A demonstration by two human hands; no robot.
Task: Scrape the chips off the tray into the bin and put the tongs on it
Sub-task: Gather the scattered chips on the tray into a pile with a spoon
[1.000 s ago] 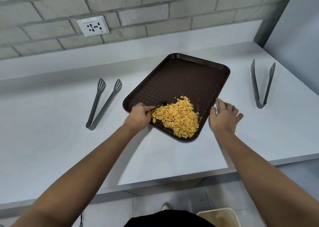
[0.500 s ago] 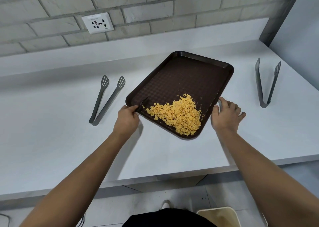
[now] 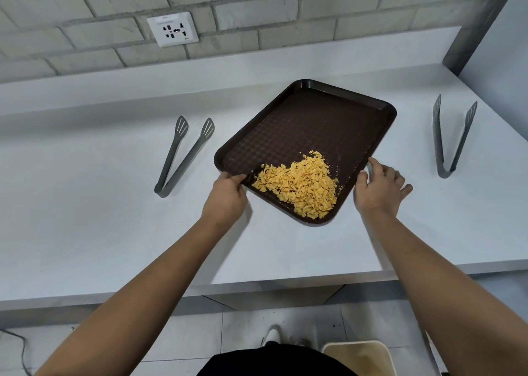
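Note:
A dark brown tray (image 3: 314, 124) lies at an angle on the white counter. A pile of broken yellow chips (image 3: 300, 187) sits in its near corner. My left hand (image 3: 227, 195) grips the tray's near-left rim, thumb on top just left of the chips. My right hand (image 3: 380, 187) rests against the tray's right rim with thumb and forefinger touching it and the other fingers spread on the counter. One pair of grey tongs (image 3: 183, 155) lies left of the tray, a second pair of tongs (image 3: 451, 138) to its right. Both lie apart from my hands.
A beige bin (image 3: 357, 355) stands on the floor below the counter edge, right of my feet. A wall socket (image 3: 173, 29) sits in the brick wall behind. A grey wall panel (image 3: 497, 47) closes off the counter's right end.
My left hand has drawn back leftward from the chip pile to the tray's near-left rim and now grips it. My right hand has stayed at the right rim.

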